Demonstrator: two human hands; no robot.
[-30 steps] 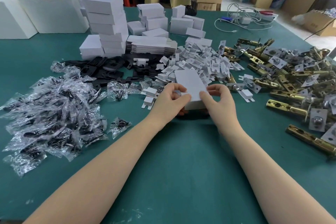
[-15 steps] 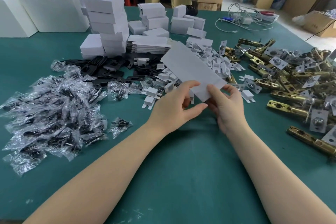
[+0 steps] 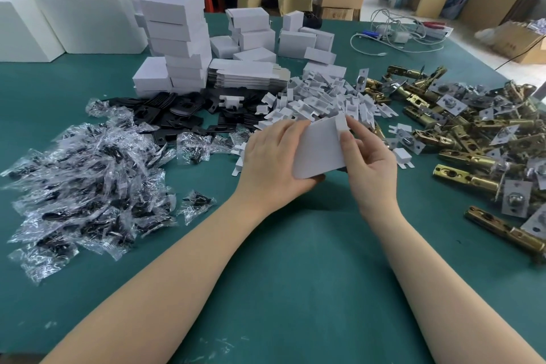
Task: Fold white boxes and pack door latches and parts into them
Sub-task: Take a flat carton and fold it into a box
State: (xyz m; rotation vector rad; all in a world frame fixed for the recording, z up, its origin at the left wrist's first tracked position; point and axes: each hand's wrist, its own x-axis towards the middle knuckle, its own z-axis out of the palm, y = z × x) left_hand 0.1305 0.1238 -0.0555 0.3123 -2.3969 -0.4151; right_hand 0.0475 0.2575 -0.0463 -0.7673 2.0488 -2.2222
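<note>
Over the middle of the green table [image 3: 295, 275], one white box [image 3: 320, 151] is being folded.
The left hand [image 3: 270, 162] grips its side; the right hand [image 3: 369, 156] pinches the end flap. A tall stack of folded boxes [image 3: 177, 35] stands near the far edge. Too many brass latches [image 3: 461, 142] and screw bags [image 3: 88, 168] wait to count.

Person, head view: two bare forearms and hands, left hand [image 3: 273, 159] and right hand [image 3: 370, 162]. No sleeves reach the visible arms; wrists and fingers carry nothing. Fingernails short and plain.
</note>
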